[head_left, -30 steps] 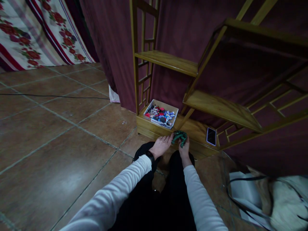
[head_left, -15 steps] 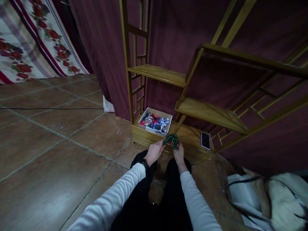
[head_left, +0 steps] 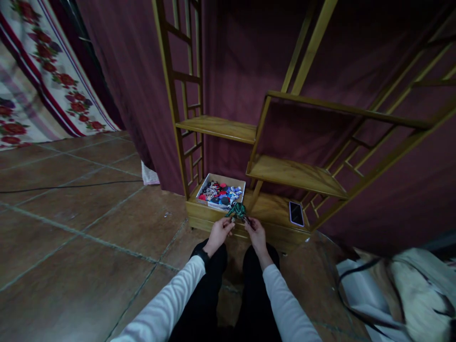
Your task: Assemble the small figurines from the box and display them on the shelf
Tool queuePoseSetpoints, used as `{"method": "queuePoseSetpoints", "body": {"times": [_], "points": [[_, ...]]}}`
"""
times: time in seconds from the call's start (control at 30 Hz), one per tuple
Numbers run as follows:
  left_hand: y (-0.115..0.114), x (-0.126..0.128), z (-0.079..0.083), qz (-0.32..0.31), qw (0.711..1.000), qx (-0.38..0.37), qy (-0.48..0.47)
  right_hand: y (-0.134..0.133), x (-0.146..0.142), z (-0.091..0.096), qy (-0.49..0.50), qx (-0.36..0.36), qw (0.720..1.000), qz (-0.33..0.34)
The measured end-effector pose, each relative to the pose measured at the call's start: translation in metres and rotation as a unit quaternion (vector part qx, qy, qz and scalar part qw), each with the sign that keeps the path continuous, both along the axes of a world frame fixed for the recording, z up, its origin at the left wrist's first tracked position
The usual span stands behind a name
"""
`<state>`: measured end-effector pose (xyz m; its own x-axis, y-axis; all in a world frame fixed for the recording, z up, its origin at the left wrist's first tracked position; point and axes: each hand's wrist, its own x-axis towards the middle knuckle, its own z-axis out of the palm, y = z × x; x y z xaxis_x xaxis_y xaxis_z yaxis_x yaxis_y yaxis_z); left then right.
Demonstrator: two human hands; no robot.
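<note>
A small green and black toy figure (head_left: 237, 210) is held up between both hands, just in front of the lowest board of a wooden shelf unit (head_left: 274, 209). My left hand (head_left: 220, 232) pinches it from the left with closed fingers. My right hand (head_left: 256, 233) grips it from the right, fingers closed too. Right behind the figure, on the same board, stands a white box (head_left: 221, 191) filled with several small colourful toys.
A phone (head_left: 295, 213) lies flat on the lowest shelf board to the right. Two bare wooden shelves (head_left: 295, 173) rise above it against a dark red curtain. A light bag with a black strap (head_left: 392, 289) lies at the right. A black cable (head_left: 71, 186) crosses the tiled floor.
The view has tilted up, showing more of the shelf. Both hands have raised the green figure and turned it more upright; the left hand has closed on it.
</note>
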<state>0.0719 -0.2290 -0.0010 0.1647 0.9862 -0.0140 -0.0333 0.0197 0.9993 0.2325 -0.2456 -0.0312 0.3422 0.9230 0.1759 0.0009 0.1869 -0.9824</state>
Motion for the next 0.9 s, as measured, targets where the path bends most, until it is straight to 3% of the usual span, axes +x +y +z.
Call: {"method": "queuePoseSetpoints", "body": {"times": [0.1,0.23,0.47,0.9], "points": [[0.003,-0.003,0.003,-0.030,0.997,-0.054,-0.047,-0.002,0.001,0.001,-0.006,0.000,1.000,0.006],[0.006,-0.009,0.008,-0.077,0.993,-0.066,-0.054,-0.005,0.002,0.006,0.001,0.004,1.000,0.019],[0.006,-0.010,0.010,-0.101,0.987,-0.106,-0.072,-0.007,0.002,0.012,0.001,0.007,1.000,0.013],[0.000,-0.001,0.018,-0.061,0.967,-0.202,-0.141,-0.005,0.004,0.010,-0.044,0.010,0.999,-0.001]]}}
